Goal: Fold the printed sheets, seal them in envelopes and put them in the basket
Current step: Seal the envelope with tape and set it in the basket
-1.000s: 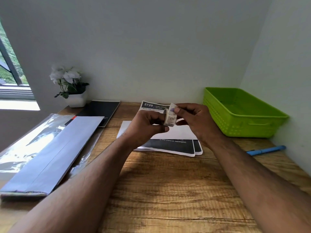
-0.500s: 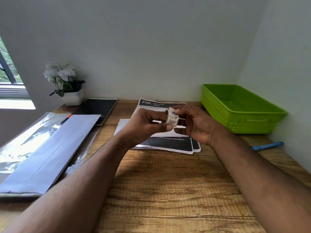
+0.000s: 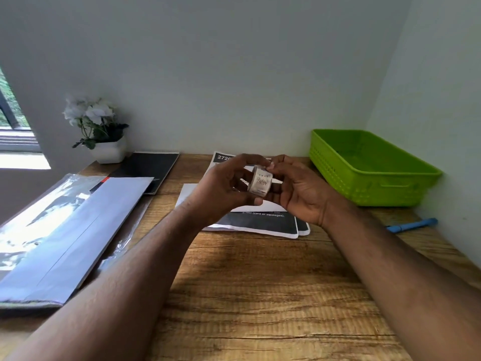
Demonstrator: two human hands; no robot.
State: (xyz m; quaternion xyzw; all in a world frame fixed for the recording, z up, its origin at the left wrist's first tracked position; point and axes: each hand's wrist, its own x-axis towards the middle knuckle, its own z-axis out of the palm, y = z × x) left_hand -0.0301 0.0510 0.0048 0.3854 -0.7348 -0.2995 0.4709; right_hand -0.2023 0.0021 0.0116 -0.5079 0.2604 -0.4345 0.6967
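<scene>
Both hands were raised over the counter with a small roll of sticker tape between them — the left hand curled round its side, the right hand pinching at its top edge, apparently picking for the loose end. The roll looked light and stiff but easily crushed, best held by its rim, with a thin, clingy free end. The printed sheets lay flat beneath the hands at twelve o'clock — limp, light paper, best lifted by an edge or corner — with the envelopes at nine o'clock and the green basket at two o'clock.
</scene>
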